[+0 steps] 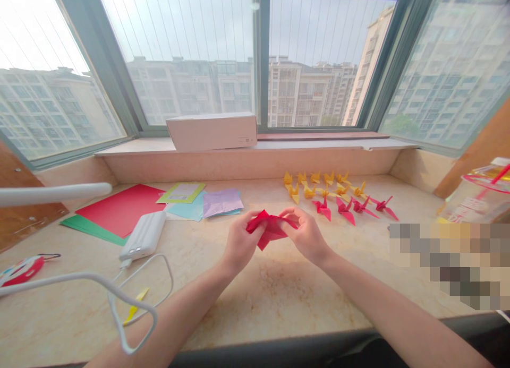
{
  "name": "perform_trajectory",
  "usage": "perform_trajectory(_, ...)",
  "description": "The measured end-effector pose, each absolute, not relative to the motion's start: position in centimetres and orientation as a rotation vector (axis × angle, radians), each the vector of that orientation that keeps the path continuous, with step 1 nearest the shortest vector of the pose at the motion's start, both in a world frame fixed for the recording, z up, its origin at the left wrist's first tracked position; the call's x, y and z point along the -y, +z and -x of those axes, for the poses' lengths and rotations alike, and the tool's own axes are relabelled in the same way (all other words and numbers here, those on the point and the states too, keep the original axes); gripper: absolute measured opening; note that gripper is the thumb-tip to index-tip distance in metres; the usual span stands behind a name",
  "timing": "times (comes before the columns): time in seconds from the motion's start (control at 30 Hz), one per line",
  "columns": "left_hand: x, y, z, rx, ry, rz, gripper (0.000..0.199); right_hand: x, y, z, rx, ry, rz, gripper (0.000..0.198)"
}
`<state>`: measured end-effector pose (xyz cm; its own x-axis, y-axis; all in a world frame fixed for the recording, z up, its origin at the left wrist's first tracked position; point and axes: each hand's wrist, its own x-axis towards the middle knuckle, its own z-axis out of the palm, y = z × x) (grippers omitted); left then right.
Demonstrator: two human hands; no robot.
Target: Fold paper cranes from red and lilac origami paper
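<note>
A partly folded piece of red origami paper (pixel 268 231) is held up over the stone counter between both hands. My left hand (pixel 241 238) pinches its left side, thumb in front. Its right side is gripped by my right hand (pixel 306 235), with the thumb and fingers closed on the edge. Behind and right of my right hand stand several red paper cranes (pixel 346 210), and several yellow paper cranes (pixel 314 190) sit in rows behind those. The finer folds of the held paper are partly covered by my fingers.
At left lie red paper sheets (pixel 121 208), green sheets (pixel 93 230), a purple sheet (pixel 222 202) and a white power bank (pixel 144 234) with a looping cable (pixel 115 288). A white box (pixel 213 133) rests on the windowsill. A clear plastic cup (pixel 468 200) stands at right.
</note>
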<state>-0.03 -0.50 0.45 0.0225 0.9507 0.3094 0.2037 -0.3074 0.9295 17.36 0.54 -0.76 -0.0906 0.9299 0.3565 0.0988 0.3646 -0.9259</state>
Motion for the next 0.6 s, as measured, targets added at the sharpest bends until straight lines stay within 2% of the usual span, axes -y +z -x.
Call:
perform_trajectory(0.13, 0.3, 0.5, 0.1, -1.136, 1.364, -1.519, 0.021, -0.9, -0.5, -17.5, 1.418, 1.067, 0.909, 0.018)
perform_trajectory(0.3, 0.2, 0.6, 0.3, -1.051, 1.387, -1.454, 0.029, -1.1, 0.4, -18.2, 1.344, 1.255, 0.825, 0.022)
perform_trajectory(0.47, 0.4, 0.7, 0.5, -1.015, 1.366, -1.589, 0.049, -1.6, 0.4, -19.0, 1.367, 1.207, 0.842, 0.021)
perform_trajectory(0.6, 0.4, 0.5, 0.7, -1.044, 1.343, -1.775, 0.051, -2.0, 0.0, -19.3, 1.468, 1.162, 0.897, 0.029)
